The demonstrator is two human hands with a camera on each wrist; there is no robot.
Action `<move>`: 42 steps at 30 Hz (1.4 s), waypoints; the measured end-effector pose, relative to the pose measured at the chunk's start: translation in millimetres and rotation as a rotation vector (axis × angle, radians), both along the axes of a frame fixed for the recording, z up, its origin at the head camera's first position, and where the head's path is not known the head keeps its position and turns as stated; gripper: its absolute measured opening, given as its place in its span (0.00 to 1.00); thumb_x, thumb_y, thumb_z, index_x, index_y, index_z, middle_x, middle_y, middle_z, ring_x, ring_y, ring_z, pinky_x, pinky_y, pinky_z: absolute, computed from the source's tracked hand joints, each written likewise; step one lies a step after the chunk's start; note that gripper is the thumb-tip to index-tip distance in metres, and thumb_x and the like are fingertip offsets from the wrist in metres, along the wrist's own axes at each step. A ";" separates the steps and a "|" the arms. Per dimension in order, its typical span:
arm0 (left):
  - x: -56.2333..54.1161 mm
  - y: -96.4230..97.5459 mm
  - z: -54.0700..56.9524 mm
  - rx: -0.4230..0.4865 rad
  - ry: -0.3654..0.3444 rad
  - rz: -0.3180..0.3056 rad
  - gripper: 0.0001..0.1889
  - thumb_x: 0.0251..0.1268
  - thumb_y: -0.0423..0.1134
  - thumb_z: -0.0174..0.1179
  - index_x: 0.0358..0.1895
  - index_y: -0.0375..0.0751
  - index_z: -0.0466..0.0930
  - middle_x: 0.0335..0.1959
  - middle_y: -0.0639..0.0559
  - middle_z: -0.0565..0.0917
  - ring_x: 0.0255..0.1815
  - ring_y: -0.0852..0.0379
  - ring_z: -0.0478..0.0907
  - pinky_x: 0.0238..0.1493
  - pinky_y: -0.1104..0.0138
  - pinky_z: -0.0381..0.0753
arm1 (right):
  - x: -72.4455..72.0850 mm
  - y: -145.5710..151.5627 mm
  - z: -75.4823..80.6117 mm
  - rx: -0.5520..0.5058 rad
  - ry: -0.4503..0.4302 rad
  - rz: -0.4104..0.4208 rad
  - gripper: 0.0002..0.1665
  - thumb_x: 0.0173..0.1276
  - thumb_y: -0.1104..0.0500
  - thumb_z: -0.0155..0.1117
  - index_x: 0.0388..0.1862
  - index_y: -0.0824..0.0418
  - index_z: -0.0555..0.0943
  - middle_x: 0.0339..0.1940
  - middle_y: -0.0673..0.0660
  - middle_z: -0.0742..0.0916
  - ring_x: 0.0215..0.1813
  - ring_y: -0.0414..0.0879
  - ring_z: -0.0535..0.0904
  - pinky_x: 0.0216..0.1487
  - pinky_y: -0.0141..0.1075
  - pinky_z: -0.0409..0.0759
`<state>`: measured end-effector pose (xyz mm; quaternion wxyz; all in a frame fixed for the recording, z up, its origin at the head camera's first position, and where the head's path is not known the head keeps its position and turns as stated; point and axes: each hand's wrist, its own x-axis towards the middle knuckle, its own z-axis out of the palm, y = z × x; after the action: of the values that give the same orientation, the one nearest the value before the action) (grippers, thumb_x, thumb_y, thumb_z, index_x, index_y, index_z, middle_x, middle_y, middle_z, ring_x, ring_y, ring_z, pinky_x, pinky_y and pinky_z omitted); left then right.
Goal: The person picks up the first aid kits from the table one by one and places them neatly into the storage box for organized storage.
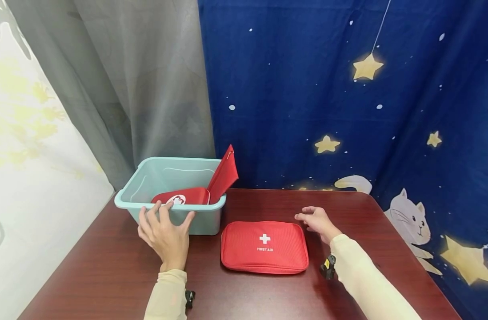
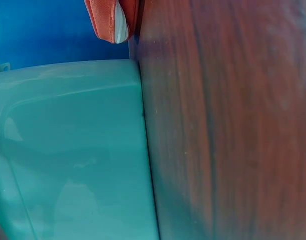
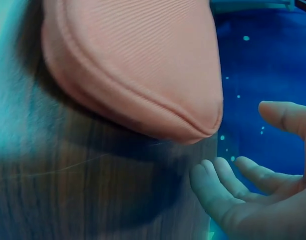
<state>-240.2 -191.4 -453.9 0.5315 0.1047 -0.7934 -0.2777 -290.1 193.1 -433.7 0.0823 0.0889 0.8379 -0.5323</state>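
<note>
A light-blue plastic bin (image 1: 206, 220) stands at the left of the table. Its front rim is met by the fingertips of my left hand (image 1: 170, 240), whose fingers are spread, with the thumb by the outer wall. Inside the bin lies a red case (image 1: 196, 194) with a white round emblem, and a red flap (image 1: 225, 175) sticks up above the right rim. A red first aid bag (image 1: 264, 258) with a white cross rests flat on the table, right of the bin. Beside its right end hovers my right hand (image 1: 318, 222), holding nothing, fingers loosely bent and apart from the bag (image 3: 143, 60).
The dark wooden table (image 1: 244, 298) reaches back to a blue star-patterned curtain (image 1: 276, 89) and a grey curtain (image 1: 168, 89). At the left is a pale wall covering (image 1: 36, 178). Each wrist wears a small black device.
</note>
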 end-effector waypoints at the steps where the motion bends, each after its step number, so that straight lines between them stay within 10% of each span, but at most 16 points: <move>1: 0.3 -0.2 -0.1 0.000 -0.003 0.000 0.33 0.44 0.52 0.80 0.53 0.39 0.81 0.60 0.39 0.75 0.72 0.38 0.60 0.64 0.38 0.55 | 0.7 0.0 -1.3 0.008 0.000 0.005 0.35 0.65 0.58 0.66 0.65 0.77 0.68 0.47 0.65 0.81 0.51 0.60 0.77 0.57 0.52 0.79; 42: 0.8 -1.6 0.0 0.005 -0.044 -0.014 0.33 0.50 0.56 0.75 0.55 0.39 0.80 0.62 0.40 0.74 0.73 0.39 0.59 0.65 0.38 0.54 | 9.0 -10.5 -24.2 0.185 0.010 0.131 0.41 0.56 0.51 0.77 0.61 0.75 0.75 0.56 0.68 0.82 0.51 0.56 0.79 0.59 0.53 0.76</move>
<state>-239.4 -193.0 -454.0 0.5116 0.1068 -0.8049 -0.2811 -281.1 182.6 -457.9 0.1044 0.0385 0.8878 -0.4466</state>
